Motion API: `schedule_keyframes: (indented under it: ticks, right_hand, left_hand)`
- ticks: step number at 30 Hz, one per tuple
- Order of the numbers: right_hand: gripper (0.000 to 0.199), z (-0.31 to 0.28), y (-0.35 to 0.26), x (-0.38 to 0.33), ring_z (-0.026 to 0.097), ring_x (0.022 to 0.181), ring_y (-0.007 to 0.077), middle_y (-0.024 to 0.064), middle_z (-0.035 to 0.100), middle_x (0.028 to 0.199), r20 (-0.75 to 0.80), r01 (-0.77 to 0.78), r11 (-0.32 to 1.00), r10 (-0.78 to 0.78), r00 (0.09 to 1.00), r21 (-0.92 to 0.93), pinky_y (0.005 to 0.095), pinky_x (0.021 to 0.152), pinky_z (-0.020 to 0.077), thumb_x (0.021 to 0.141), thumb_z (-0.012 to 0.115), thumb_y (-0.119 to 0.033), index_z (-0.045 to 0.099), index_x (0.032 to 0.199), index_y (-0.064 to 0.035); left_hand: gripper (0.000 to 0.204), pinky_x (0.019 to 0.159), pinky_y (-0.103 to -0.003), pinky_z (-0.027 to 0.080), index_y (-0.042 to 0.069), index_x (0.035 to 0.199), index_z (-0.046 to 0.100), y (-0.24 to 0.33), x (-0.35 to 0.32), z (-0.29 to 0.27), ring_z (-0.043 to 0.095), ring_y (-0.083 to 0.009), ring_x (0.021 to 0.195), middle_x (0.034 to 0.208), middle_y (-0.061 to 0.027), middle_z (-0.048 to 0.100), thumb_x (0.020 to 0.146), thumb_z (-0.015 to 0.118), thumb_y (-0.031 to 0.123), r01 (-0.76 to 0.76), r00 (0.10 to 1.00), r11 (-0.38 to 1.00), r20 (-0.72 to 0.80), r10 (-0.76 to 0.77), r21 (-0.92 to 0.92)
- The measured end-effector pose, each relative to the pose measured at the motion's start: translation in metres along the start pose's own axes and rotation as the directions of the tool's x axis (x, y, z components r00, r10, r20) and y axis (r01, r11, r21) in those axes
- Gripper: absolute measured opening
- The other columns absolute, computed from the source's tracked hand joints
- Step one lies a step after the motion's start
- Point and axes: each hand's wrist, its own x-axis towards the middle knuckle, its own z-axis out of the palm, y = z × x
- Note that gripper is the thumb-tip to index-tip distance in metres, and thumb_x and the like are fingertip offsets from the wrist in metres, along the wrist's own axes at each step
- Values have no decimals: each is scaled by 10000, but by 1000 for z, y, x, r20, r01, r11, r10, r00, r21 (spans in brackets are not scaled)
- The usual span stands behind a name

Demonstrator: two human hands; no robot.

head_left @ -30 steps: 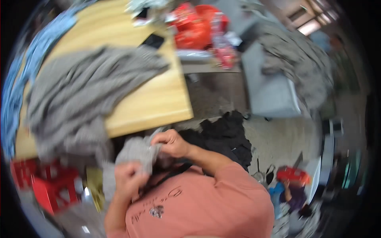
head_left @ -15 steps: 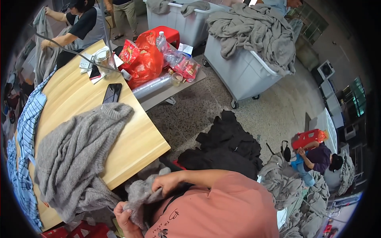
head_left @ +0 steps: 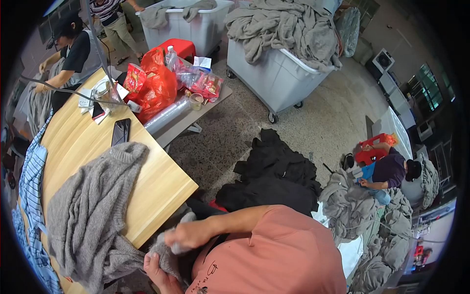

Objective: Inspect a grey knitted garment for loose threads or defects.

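A grey knit sweater (head_left: 93,210) lies over the near end of the wooden table, its lower part hanging past the edge. Just off that edge, in front of my body, my left hand (head_left: 159,272) grips a bunched piece of grey knit fabric (head_left: 169,256). Closed on the upper part of the same fabric is my right hand (head_left: 192,235), slightly smeared by motion. The two hands are a short way apart. Whether this piece joins the sweater on the table cannot be made out.
On the wooden table (head_left: 164,183) are a phone (head_left: 121,131) and a glass jar (head_left: 102,90). Striped blue cloth (head_left: 33,171) hangs along its left edge. Black clothes (head_left: 274,176) are heaped on the floor. Beyond stands a wheeled bin (head_left: 279,81); co-workers sit left and right.
My right hand has moved left and down, closer to my left hand, still on the grey knit. The whole view has shifted slightly. The co-worker at left has lowered the grey garment.
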Motion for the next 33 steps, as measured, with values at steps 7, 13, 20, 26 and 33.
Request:
schedule_keyframes:
  ticks: [7, 13, 20, 26, 33]
  right_hand:
    - [231, 32, 9, 7, 562, 624, 272, 60, 577, 798, 18, 353, 921, -355, 935, -164, 364, 495, 422, 674, 535, -68, 573, 888, -144]
    - [126, 26, 9, -2, 538, 560, 231, 78, 529, 753, -100, 273, 871, -340, 935, -407, 330, 431, 425, 727, 501, -90, 538, 843, -58]
    - [158, 28, 13, 4, 543, 549, 223, 100, 552, 759, -45, 335, 833, -393, 918, -440, 310, 465, 432, 626, 554, 17, 552, 780, -18]
    - [185, 39, 16, 15, 556, 673, 250, 110, 553, 837, -92, 166, 975, -181, 979, -148, 304, 567, 449, 653, 549, 105, 548, 797, -10]
    - [217, 39, 21, 18, 557, 720, 215, 103, 549, 801, 42, 29, 998, -32, 999, 62, 283, 606, 438, 640, 567, 85, 534, 834, -6]
  left_hand:
    - [28, 555, -203, 403, -7, 724, 562, -23, 0, -13, 506, -75, 625, 701, -21, 573, 708, 542, 6, -72, 986, 916, 167, 5, 396]
    - [98, 603, -202, 395, -1, 795, 593, -22, -1, -11, 492, -71, 652, 724, 7, 564, 709, 579, 45, 18, 988, 960, 144, -61, 281]
    - [95, 587, -194, 404, -24, 846, 610, -23, -8, -19, 499, -54, 661, 749, -11, 593, 761, 599, 17, 17, 992, 986, 120, -38, 167]
    - [116, 606, -186, 425, -28, 852, 620, -30, -17, -29, 529, -57, 662, 762, -12, 610, 737, 625, -14, -133, 988, 970, 106, 113, 205]
    - [82, 575, -207, 434, -11, 806, 632, -25, -28, -26, 545, -67, 658, 730, -33, 621, 729, 618, -38, -415, 899, 721, 128, 419, 555]
